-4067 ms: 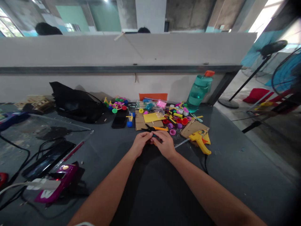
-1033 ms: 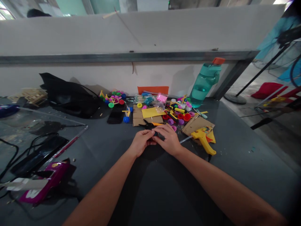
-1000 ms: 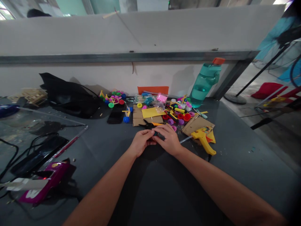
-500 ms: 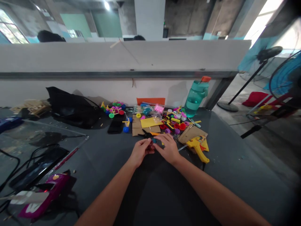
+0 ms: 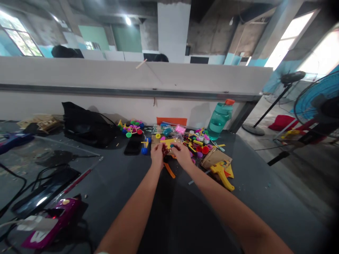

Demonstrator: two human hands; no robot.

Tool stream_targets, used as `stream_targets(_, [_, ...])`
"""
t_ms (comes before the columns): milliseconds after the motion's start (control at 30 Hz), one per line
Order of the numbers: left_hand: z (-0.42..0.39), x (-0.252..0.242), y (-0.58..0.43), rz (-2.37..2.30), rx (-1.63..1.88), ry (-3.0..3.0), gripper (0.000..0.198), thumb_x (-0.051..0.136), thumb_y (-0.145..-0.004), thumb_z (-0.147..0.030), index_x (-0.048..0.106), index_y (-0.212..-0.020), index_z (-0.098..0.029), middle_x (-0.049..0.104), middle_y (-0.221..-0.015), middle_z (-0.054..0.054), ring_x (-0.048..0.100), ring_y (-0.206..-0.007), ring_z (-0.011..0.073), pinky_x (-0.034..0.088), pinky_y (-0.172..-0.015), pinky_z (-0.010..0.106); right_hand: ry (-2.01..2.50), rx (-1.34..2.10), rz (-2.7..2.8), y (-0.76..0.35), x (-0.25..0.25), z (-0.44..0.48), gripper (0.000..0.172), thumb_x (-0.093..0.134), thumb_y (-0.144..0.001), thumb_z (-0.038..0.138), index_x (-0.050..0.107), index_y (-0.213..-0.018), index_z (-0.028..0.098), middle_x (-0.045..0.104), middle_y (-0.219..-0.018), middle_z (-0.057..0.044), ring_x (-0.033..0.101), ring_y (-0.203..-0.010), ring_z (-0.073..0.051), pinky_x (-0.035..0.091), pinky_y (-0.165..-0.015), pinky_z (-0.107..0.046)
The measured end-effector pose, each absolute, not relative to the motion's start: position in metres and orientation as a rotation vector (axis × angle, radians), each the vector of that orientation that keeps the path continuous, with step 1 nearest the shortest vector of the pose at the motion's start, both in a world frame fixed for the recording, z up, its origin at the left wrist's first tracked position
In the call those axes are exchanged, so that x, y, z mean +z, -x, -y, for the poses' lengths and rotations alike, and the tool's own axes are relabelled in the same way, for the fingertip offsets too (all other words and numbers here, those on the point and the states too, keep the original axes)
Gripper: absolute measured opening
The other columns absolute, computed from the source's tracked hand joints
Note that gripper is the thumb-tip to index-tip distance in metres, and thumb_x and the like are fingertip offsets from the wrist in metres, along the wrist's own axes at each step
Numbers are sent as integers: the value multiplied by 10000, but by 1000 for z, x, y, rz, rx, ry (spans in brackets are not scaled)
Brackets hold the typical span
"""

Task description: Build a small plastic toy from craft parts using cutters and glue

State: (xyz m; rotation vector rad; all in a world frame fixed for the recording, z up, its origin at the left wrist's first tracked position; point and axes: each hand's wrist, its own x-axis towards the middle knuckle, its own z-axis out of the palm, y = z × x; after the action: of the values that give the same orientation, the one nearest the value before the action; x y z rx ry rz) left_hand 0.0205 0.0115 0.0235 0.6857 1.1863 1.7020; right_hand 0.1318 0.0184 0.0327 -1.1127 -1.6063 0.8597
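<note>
My left hand [image 5: 157, 155] and my right hand [image 5: 181, 154] are raised together over the dark table [image 5: 169, 211], fingertips nearly touching, pinching a small piece I cannot make out between them. An orange-handled tool [image 5: 168, 170] lies on the table just below them. Behind my hands is a heap of colourful plastic caps and sticks [image 5: 197, 143] on cardboard. A yellow glue gun [image 5: 221, 173] lies right of my right hand.
A teal water bottle [image 5: 219, 120] stands at the back by the white partition wall [image 5: 132, 76]. A black bag [image 5: 86, 125] and a black phone [image 5: 133, 146] lie to the left, cables and a magenta device [image 5: 50, 225] nearer left. Fans [image 5: 317, 102] stand off the table's right edge.
Both hands have lifted off the table and moved toward the parts heap. The orange-handled tool now lies uncovered below them. The camera has tilted up.
</note>
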Motion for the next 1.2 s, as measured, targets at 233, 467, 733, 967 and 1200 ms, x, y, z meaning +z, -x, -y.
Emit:
stream_targets(233, [-15,13,-6,-1251,1671,-940,187,615,-691,-345,583,-714,-163,536,-528,-38,470,-402,82,361,-373,179,1061,732,1620,-109,15,-23,273,512,-740,214,595,-1000,196,650,-870,-41,617,-755,-173,509,-679,-302])
stream_targets(467, [-19,6,8,-1156,1465,-879,368,531,-733,-521,555,-688,-157,500,-454,-34,450,-349,100,329,-307,200,962,480,1824,-111,14,-27,238,480,-797,187,614,-992,217,624,-932,-54,574,-859,-179,480,-777,-315])
stream_targets(733, [-20,8,8,-1068,1344,-910,319,660,-651,-454,569,-660,-149,499,-474,-44,465,-384,78,362,-338,176,974,371,1877,-115,12,-28,246,472,-803,160,619,-991,219,600,-899,-61,531,-896,-194,445,-825,-341])
stream_targets(967, [-21,5,10,-1018,1360,-945,305,662,-663,-430,564,-629,-144,486,-474,-40,448,-390,68,365,-350,177,965,406,1854,-116,6,-34,252,582,-730,165,632,-970,225,574,-908,-51,537,-889,-191,458,-809,-324])
stream_targets(1200, [-21,4,12,-934,1328,-910,284,667,-674,-398,595,-690,-124,532,-542,-9,494,-451,81,412,-391,190,964,457,1813,-118,3,-37,237,591,-736,160,644,-958,220,569,-905,-45,548,-879,-179,465,-790,-310])
